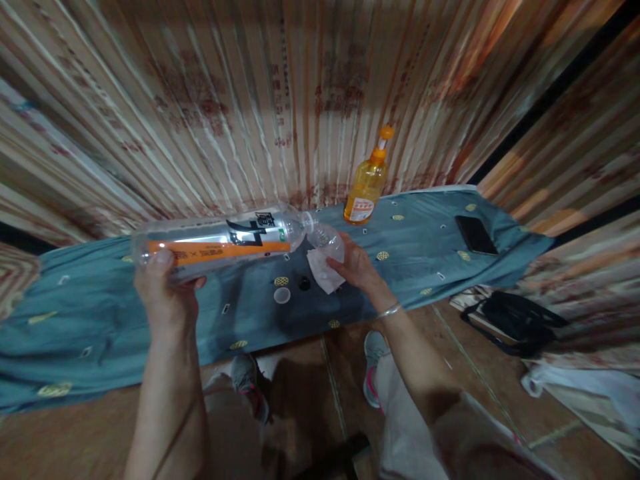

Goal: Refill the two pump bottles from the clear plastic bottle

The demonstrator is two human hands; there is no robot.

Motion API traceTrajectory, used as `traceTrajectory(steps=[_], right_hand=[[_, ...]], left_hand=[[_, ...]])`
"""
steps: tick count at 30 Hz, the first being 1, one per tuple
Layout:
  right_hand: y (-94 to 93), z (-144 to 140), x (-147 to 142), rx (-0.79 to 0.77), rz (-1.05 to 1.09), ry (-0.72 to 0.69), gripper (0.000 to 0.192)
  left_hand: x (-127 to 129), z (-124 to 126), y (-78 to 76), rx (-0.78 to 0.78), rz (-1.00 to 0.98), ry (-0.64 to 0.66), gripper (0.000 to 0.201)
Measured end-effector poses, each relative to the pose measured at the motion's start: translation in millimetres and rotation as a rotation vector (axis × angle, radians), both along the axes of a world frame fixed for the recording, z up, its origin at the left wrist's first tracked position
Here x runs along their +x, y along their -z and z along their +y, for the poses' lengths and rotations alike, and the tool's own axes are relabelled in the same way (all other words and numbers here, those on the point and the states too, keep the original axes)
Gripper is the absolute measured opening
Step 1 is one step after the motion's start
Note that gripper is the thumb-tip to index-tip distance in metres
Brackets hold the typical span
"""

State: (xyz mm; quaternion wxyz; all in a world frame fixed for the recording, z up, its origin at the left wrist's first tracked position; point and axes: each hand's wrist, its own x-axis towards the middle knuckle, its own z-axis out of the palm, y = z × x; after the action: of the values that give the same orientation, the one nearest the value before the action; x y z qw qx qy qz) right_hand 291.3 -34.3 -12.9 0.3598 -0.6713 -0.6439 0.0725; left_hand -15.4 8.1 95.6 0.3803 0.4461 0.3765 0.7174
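lying level, one clear bottle gripped by left hand points neck-rightward into one cup clasped, with tissue, by right hand.

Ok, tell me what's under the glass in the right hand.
Under the tilted glass in the right hand lies a white tissue on the blue cloth. The hand covers the tissue's right edge; anything beneath the tissue is hidden.

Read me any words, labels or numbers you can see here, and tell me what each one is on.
Clear bottle in the left hand: large black characters and an orange band of print, too blurred to read.
Orange bottle: white label, too small to read.
Wall covering: faint red print, blurred.
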Motion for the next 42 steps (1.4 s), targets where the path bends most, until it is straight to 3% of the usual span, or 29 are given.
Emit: traceTrajectory(steps=[42], right_hand=[[-5.6, -2.0, -1.0, -0.032, 0.001, 0.002, 0.063]], left_hand=[[-2.5, 0.6, 3.1, 0.005, 0.023, 0.003, 0.044]])
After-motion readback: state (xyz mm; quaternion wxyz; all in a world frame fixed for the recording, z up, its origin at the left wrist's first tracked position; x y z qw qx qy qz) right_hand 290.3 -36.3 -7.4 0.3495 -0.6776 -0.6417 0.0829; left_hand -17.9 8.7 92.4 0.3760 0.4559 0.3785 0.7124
